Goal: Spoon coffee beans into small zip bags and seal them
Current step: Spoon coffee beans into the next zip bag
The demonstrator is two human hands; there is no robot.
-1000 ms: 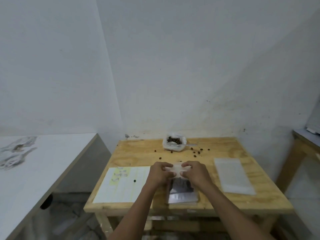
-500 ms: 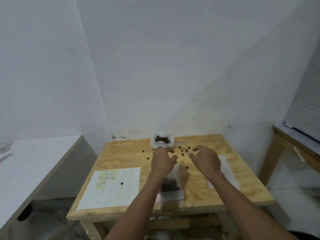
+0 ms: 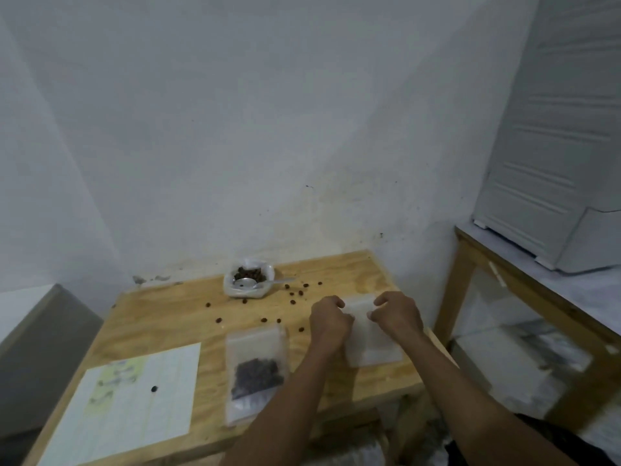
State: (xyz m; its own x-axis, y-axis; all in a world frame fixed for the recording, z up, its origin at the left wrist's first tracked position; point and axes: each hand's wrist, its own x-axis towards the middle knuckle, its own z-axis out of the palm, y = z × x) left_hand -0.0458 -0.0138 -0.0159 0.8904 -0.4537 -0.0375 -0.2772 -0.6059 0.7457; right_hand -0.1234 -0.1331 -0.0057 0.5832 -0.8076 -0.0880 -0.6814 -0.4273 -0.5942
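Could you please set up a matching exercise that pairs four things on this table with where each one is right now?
Things:
1. spoon
2. filled zip bag
3. empty zip bags
4. lined sheet

Places:
a. near left corner of the table, one bean on it
b. under both hands, on the right
c. in the bowl of beans by the wall
d. flat near the front edge, between the sheet and the hands

Pairs: 1-c, 2-d, 3-b, 4-a
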